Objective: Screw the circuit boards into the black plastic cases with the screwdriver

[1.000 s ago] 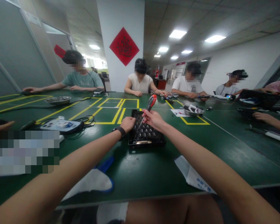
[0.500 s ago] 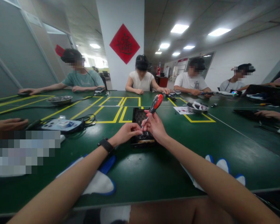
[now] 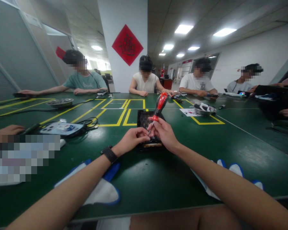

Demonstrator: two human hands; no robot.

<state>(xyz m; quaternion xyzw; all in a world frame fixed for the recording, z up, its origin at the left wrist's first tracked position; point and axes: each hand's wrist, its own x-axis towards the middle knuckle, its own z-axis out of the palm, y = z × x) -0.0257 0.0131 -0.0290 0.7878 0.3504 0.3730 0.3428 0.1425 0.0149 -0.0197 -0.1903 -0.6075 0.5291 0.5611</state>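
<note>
Now right hand [image 3: 163,130] has fingers closed round screwdriver [image 3: 160,106], over box [image 3: 148,149] on worktop [image 3: 163,179]. Left hand [image 3: 132,138] near shaft, fingers bunched; can't tell if gripping. Work looks started; amount left unclear.

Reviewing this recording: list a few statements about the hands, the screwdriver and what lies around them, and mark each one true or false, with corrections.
1. The right hand grips a red-and-black screwdriver. True.
2. The screwdriver's handle points straight down. False: the handle is up and leaning, with the shaft running down between the hands.
3. The left hand has its fingertips near the lower part of the shaft. True.
4. Both hands wear gloves. False: both are bare; a white-and-blue glove lies on the green table by the left forearm.
5. The hands partly hide a black tray. True.
6. A black wristband is on the right wrist. False: the black wristband is on the left wrist.
</note>
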